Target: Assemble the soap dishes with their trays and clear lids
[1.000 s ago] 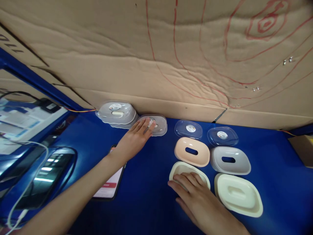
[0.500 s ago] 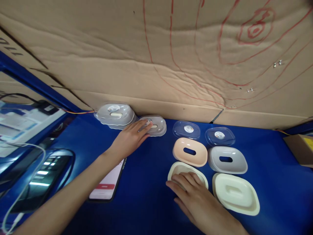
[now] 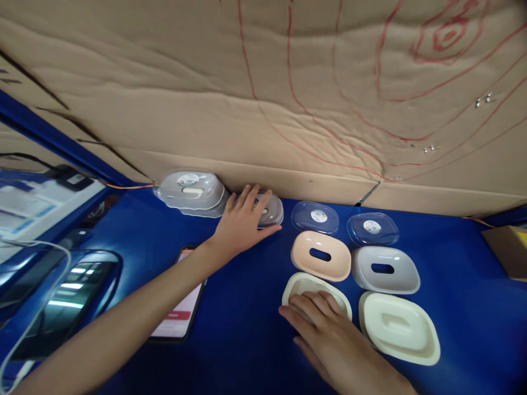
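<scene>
My left hand [image 3: 242, 219], fingers spread, lies over a lidded soap box [image 3: 268, 213] by the cardboard wall and covers most of it. Left of that stands a stack of soap boxes [image 3: 190, 192] with clear lids. My right hand [image 3: 325, 329] rests with loosely bent fingers over a cream soap dish [image 3: 297, 282], partly hiding it. Behind this dish is a peach soap dish [image 3: 302, 252] with a slot. To the right are a grey soap dish [image 3: 403, 269] and a cream dish with a raised centre [image 3: 401, 329]. Two clear lids, left [image 3: 302, 215] and right [image 3: 358, 227], lie farther back.
A tall cardboard wall [image 3: 185, 120] with red marker lines closes off the back of the blue table [image 3: 239, 329]. A phone [image 3: 177, 312] lies under my left forearm. Dark glossy devices [image 3: 66, 296] and a white cable [image 3: 53, 247] are at left, a cardboard box [image 3: 506, 252] at right.
My left hand has shifted right over the lidded soap box and its fingers have spread. My right hand stays on the cream dish. The view has shifted slightly.
</scene>
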`<state>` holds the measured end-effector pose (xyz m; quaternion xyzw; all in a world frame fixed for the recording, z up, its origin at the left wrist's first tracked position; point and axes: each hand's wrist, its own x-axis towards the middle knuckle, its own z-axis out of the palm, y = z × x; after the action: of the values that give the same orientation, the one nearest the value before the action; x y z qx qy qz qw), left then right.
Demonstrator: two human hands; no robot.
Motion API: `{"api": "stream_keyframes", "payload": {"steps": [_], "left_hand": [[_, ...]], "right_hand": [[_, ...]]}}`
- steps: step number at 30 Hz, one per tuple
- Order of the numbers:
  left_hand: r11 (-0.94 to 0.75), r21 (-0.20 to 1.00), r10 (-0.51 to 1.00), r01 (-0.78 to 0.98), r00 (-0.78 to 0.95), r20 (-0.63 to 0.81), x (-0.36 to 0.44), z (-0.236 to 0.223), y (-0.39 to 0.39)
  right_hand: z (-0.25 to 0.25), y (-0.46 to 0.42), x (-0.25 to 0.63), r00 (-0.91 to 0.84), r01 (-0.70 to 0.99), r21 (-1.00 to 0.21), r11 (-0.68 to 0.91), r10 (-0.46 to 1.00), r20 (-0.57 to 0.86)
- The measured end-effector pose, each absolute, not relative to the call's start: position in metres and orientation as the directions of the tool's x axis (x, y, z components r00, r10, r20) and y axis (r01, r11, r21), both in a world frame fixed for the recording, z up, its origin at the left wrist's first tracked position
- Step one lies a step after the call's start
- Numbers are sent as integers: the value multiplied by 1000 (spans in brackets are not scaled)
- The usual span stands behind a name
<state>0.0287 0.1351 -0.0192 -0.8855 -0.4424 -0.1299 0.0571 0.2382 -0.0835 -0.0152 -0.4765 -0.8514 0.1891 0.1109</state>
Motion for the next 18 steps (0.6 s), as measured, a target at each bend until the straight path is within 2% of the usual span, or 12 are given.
{"api": "stream_keyframes", "payload": {"steps": [18], "left_hand": [[-497,40,835,867,465,296,62,-29,129]], "right_hand": [[-25,-89,237,-524,773,-378,509,848,70]]}}
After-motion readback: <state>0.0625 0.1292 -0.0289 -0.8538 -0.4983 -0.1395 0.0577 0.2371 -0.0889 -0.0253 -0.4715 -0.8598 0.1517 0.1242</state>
